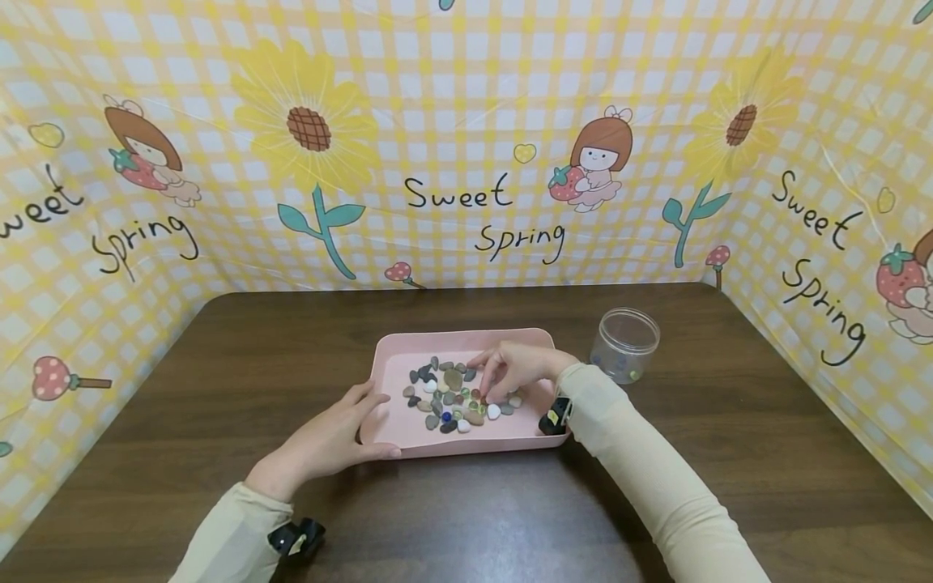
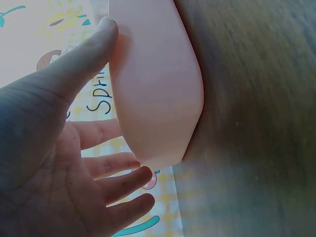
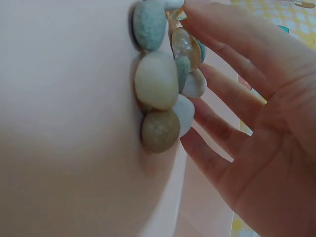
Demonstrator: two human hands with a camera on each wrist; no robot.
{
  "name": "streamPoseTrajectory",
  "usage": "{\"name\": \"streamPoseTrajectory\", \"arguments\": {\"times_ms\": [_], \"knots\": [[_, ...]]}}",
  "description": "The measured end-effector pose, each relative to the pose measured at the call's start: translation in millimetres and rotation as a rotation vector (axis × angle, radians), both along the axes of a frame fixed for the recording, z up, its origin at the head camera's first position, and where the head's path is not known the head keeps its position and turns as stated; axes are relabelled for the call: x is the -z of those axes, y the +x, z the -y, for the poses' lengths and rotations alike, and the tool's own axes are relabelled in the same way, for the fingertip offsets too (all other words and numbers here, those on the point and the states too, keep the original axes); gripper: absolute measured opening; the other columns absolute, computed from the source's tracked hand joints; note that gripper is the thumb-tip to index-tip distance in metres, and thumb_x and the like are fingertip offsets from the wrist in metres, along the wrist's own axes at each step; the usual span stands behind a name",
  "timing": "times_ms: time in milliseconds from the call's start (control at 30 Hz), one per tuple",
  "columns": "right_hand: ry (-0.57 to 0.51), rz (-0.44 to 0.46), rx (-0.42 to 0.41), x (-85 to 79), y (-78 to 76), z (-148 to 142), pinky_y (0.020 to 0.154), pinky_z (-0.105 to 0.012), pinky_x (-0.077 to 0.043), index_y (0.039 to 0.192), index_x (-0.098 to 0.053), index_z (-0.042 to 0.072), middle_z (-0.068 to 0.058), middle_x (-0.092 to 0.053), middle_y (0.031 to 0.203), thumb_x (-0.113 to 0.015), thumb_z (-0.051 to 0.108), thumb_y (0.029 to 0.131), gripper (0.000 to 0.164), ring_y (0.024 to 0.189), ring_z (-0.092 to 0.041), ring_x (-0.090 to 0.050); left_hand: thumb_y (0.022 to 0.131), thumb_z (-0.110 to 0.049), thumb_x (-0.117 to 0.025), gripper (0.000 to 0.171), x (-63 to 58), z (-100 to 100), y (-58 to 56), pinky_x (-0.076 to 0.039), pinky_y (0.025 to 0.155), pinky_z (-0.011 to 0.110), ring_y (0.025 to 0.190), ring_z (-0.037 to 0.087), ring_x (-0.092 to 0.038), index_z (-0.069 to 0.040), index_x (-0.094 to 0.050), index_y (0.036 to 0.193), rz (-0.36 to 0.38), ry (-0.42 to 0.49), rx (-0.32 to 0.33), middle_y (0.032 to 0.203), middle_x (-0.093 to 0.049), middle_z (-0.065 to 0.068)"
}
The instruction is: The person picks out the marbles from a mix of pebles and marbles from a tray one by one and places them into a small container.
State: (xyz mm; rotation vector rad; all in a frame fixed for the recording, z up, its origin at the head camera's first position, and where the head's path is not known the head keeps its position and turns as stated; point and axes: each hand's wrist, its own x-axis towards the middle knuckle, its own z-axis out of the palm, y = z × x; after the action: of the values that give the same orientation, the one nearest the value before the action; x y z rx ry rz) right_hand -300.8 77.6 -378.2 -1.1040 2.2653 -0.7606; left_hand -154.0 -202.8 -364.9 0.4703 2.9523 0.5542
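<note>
A pink tray holds many small stones in grey, white, tan and black, with glass marbles among them. A dark blue marble lies near the front of the pile, and green-yellow marbles sit in its middle. My left hand rests at the tray's left front corner, thumb on the front rim, fingers fairly straight along the left side. Over the pile, my right hand reaches down, fingertips among the stones by a reddish marble. Whether it pinches anything is hidden. Pale stones lie close to its fingers.
A clear round jar stands behind and right of the tray, with a few marbles visible inside. The tray sits on a dark wooden table. A yellow checked cloth encloses the back and sides.
</note>
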Motion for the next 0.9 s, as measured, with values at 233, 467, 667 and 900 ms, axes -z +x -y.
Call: {"name": "streamPoseTrajectory", "arguments": {"times_ms": [233, 467, 667, 900], "knots": [[0.008, -0.02, 0.003, 1.0, -0.5, 1.2, 0.107, -0.037, -0.035, 0.08, -0.076, 0.01, -0.01, -0.051, 0.139, -0.073, 0.008, 0.077, 0.005, 0.134, -0.024, -0.042, 0.073, -0.058, -0.07, 0.085, 0.3, 0.2, -0.1, -0.042, 0.097, 0.054, 0.124, 0.044, -0.046, -0.002, -0.048, 0.132, -0.001, 0.003, -0.001, 0.145, -0.032, 0.029], [-0.005, -0.019, -0.007, 1.7, -2.5, 0.5, 0.108, -0.039, -0.034, 0.08, -0.076, 0.011, -0.01, -0.052, 0.138, -0.072, 0.009, 0.078, 0.005, 0.133, -0.023, -0.044, 0.073, -0.056, -0.07, 0.082, 0.0, 0.5, 0.3, -0.042, 0.096, 0.054, 0.124, 0.044, -0.046, -0.003, -0.048, 0.132, -0.009, 0.012, 0.004, 0.145, -0.033, 0.028], [-0.028, 0.009, 0.014, -1.0, -1.5, -0.9, 0.106, -0.038, -0.037, 0.082, -0.076, 0.011, -0.008, -0.05, 0.14, -0.073, 0.01, 0.079, 0.004, 0.135, -0.023, -0.04, 0.073, -0.057, -0.07, 0.083, -0.3, 0.5, 0.8, -0.042, 0.096, 0.054, 0.124, 0.044, -0.046, -0.003, -0.049, 0.132, -0.013, 0.011, 0.003, 0.145, -0.033, 0.029], [-0.047, -0.048, 0.019, -10.7, -0.5, -3.5, 0.114, -0.05, -0.024, 0.081, -0.076, 0.018, -0.008, -0.049, 0.141, -0.073, 0.012, 0.078, 0.007, 0.137, -0.023, -0.038, 0.073, -0.059, -0.069, 0.084, 0.0, 0.3, 1.2, -0.042, 0.096, 0.054, 0.125, 0.043, -0.045, -0.003, -0.048, 0.132, -0.005, 0.013, -0.002, 0.146, -0.032, 0.028]]}}
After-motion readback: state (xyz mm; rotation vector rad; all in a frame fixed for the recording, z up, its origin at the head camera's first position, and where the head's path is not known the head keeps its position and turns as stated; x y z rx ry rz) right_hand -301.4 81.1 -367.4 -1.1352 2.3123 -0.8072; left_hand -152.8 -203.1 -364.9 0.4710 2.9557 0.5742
